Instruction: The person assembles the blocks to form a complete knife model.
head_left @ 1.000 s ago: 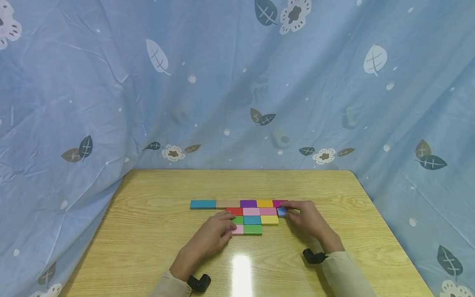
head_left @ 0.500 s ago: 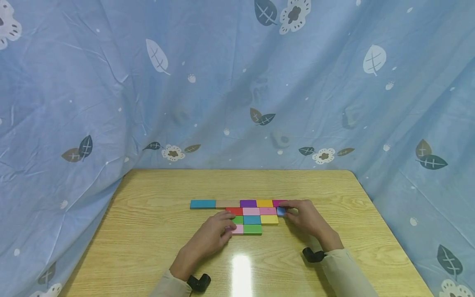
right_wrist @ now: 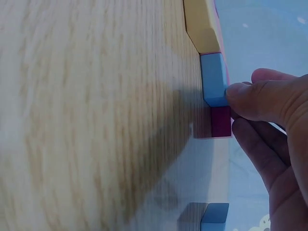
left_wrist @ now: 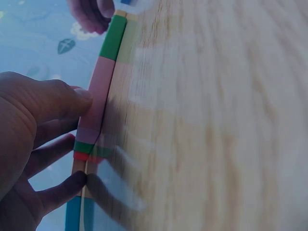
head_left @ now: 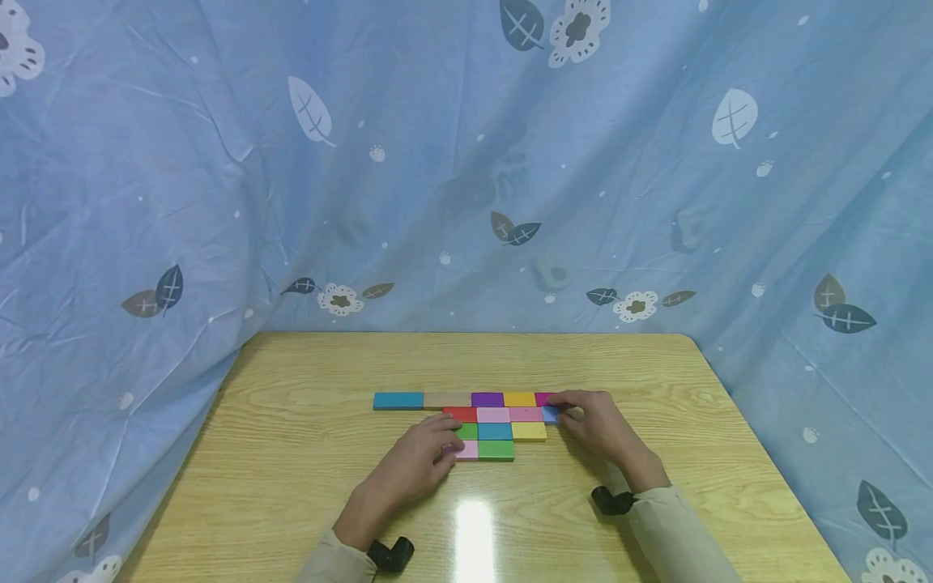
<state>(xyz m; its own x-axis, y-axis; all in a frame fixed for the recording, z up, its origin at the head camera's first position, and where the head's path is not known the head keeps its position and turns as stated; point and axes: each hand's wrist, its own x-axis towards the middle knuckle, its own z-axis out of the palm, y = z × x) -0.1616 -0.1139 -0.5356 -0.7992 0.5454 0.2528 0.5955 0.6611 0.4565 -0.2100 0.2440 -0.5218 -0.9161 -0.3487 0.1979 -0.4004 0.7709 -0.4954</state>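
Note:
Flat coloured blocks lie edge to edge in stepped rows on the table. At their left end rests my left hand, its thumb on the pale pink block and other fingers spread along the row ends by the red block. My right hand is at the right end. Its thumb presses on the end of a light blue block, which sits beside the pink block. Its other fingers reach over by the magenta block, partly hiding it in the head view.
The back row also has a blue block, a tan block, a purple block and a yellow-orange block. Another blue block shows low in the right wrist view. A patterned blue curtain surrounds the wooden table.
The light blue block has gone from slightly askew and apart to straight in its row against the pink block. My right hand has shifted slightly left; the left hand has stayed put.

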